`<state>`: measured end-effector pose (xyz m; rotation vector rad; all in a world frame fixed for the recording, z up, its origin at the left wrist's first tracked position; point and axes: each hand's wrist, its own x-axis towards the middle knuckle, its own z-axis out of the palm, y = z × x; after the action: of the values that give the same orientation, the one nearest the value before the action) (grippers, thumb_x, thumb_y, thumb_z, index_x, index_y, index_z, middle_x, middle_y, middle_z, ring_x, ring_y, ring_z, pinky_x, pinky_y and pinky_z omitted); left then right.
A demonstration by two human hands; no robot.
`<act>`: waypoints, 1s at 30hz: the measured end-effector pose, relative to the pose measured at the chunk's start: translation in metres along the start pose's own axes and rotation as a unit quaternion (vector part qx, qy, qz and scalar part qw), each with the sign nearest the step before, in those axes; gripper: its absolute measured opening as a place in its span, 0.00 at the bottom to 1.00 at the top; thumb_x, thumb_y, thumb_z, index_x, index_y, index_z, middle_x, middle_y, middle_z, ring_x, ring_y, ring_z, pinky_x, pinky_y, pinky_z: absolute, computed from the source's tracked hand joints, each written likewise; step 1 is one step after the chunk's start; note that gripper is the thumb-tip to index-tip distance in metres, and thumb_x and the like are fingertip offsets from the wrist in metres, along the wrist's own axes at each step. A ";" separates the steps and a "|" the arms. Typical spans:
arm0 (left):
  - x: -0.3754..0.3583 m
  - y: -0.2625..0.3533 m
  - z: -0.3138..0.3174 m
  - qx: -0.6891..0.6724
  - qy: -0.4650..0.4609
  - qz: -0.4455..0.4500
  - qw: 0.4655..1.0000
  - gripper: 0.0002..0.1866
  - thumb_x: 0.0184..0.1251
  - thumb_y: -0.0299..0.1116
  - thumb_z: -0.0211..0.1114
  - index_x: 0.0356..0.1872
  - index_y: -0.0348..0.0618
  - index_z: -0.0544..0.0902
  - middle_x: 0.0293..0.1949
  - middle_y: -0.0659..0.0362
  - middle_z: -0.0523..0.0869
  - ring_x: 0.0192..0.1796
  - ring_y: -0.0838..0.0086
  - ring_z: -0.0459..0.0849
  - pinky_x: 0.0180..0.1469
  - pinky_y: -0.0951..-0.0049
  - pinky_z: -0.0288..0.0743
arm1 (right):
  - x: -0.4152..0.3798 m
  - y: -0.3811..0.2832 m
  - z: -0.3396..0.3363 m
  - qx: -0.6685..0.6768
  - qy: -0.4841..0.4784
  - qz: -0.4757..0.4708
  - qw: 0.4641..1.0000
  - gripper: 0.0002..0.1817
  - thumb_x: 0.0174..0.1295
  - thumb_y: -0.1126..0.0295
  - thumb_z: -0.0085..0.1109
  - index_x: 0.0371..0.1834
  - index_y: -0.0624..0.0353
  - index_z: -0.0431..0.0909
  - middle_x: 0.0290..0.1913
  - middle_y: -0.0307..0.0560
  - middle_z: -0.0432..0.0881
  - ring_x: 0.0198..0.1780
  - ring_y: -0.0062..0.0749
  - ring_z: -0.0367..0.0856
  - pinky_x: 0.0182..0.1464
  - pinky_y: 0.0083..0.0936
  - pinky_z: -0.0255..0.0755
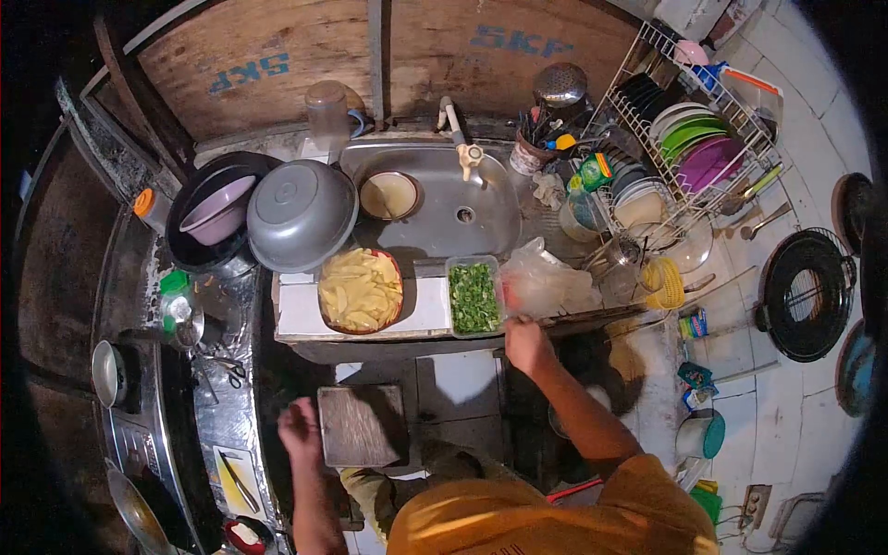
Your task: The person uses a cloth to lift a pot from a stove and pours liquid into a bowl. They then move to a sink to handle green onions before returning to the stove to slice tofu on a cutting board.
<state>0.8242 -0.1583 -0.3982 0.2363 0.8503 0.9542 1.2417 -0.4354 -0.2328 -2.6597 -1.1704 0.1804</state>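
My right hand (pixel 529 345) is closed at the front edge of the counter, by the lower right corner of a clear plastic container (pixel 474 314) of chopped green leaves. What its fingers hold, if anything, is hidden. A crumpled clear plastic bag (pixel 548 282) lies just beyond it. Loosely curled with nothing showing in it, my left hand (pixel 298 430) hangs low beside a square wooden stool top (pixel 361 425). On the counter's white tiles, left of the container, sits a round dish (pixel 400 294) heaped with pale yellow cut wedges.
Behind the dish, a steel sink (pixel 481 208) holds a bowl (pixel 388 196). An upturned grey basin (pixel 301 208) leans at its left. A dish rack (pixel 638 111) with plates stands right. On the left counter, a knife (pixel 239 483) lies on a yellow-and-white board (pixel 222 476), near scissors (pixel 233 370).
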 end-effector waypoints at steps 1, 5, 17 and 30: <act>-0.025 0.024 0.028 -0.027 0.076 0.052 0.995 0.15 0.71 0.37 0.57 0.43 0.31 0.78 0.40 0.51 0.83 0.41 0.58 0.82 0.53 0.61 0.83 | 0.008 0.002 0.002 -0.034 0.011 -0.005 0.999 0.06 0.55 0.76 0.55 0.34 0.62 0.80 0.37 0.61 0.82 0.40 0.55 0.83 0.44 0.44 0.80; -0.003 0.052 -0.058 -0.004 0.134 -0.026 0.991 0.17 0.72 0.49 0.58 0.50 0.48 0.80 0.42 0.58 0.84 0.49 0.61 0.79 0.51 0.58 0.78 | 0.033 0.005 0.023 -0.124 -0.028 -0.037 0.991 0.05 0.52 0.76 0.55 0.28 0.66 0.80 0.30 0.64 0.83 0.35 0.54 0.86 0.43 0.44 0.81; -0.088 -0.065 0.040 0.107 -0.013 -0.156 0.982 0.14 0.73 0.45 0.56 0.52 0.50 0.77 0.48 0.65 0.81 0.48 0.62 0.78 0.50 0.63 0.73 | 0.049 0.003 0.025 -0.168 -0.077 -0.093 0.978 0.06 0.48 0.76 0.59 0.27 0.66 0.83 0.25 0.61 0.83 0.31 0.53 0.85 0.40 0.47 0.79; -0.119 -0.100 0.152 0.065 -0.177 -0.277 0.942 0.18 0.74 0.44 0.55 0.56 0.43 0.75 0.54 0.55 0.80 0.49 0.58 0.84 0.53 0.60 0.78 | 0.051 0.014 0.009 0.097 -0.084 -0.113 0.985 0.06 0.53 0.73 0.58 0.27 0.65 0.82 0.29 0.58 0.84 0.35 0.53 0.85 0.39 0.42 0.79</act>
<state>0.9617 -0.2845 -0.2870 0.2547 0.5956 0.3111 1.2847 -0.4052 -0.2463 -2.3596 -1.4153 0.4616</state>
